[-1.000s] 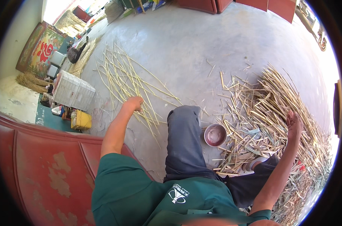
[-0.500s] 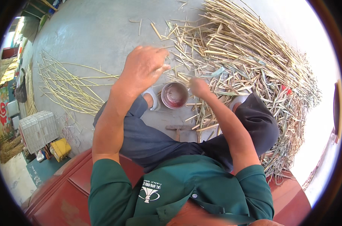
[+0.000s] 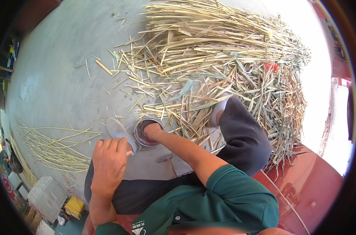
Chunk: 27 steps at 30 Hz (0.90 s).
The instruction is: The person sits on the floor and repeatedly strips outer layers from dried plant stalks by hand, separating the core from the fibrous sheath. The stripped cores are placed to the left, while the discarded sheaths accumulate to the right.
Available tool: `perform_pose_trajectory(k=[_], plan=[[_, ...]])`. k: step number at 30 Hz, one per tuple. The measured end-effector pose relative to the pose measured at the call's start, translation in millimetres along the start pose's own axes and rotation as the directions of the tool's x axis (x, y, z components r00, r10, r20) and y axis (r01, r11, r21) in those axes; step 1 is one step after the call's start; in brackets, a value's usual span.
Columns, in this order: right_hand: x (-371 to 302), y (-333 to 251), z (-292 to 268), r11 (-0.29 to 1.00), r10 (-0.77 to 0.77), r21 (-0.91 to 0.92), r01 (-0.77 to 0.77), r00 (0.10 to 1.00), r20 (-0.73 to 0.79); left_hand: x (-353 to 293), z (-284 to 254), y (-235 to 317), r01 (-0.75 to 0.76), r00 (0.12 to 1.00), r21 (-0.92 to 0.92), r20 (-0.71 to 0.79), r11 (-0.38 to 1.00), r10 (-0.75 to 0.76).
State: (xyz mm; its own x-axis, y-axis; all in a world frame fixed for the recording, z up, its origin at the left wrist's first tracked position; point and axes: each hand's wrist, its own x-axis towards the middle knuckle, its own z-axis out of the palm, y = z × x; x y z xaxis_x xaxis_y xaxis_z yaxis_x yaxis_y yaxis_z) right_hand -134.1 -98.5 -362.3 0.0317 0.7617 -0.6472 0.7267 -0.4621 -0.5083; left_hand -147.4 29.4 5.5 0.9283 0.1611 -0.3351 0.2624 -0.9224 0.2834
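My right hand [image 3: 151, 130] reaches down into a small round bowl [image 3: 140, 140] on the floor between my feet; its fingers are hidden inside. The bowl has a pale rim and a dark reddish inside. To the left, my left hand [image 3: 109, 158] is raised over my leg with its fingers curled closed. A small dark green bit shows by its fingertips, too small to name. A hammer-like tool [image 3: 165, 158] lies on the floor between the bowl and my lap.
A large heap of dry stalks [image 3: 209, 39] spreads at the far right, with loose bits and leaves around my right foot. Thin yellow-green strips [image 3: 54, 145] lie at the left. A white plastic crate [image 3: 48, 197] and a yellow container [image 3: 74, 206] stand at lower left.
My right hand has moved from beside the bowl into it. My left hand has come down and nearer to me. The view has shifted, so the stalk heap appears further left.
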Motion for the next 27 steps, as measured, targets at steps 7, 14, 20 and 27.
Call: perform_pose_trajectory(k=[7, 14, 20, 27], plan=[[3, 78, -122, 0.727, -0.193, 0.665, -0.174, 0.877, 0.441, 15, 2, 9, -0.060, 0.998, 0.050, -0.021, 0.997, 0.061], [-21, 237, -200, -0.176, 0.553, 0.984, -0.008, 0.827, 0.105, 32, 2, 18, -0.076, 0.995, 0.026, 0.063, 0.997, 0.074], [-2, 301, -199, -0.188, 0.927, 0.836, 0.516, 0.375, -0.022, 40, 8, 20, -0.085, 0.993, 0.032, 0.089, 0.996, 0.082], [2, 341, -200, -0.344, 0.912, 0.791, 0.506, 0.381, 0.153, 41, 11, 17, -0.073, 0.992, 0.032, 0.100, 0.997, 0.070]])
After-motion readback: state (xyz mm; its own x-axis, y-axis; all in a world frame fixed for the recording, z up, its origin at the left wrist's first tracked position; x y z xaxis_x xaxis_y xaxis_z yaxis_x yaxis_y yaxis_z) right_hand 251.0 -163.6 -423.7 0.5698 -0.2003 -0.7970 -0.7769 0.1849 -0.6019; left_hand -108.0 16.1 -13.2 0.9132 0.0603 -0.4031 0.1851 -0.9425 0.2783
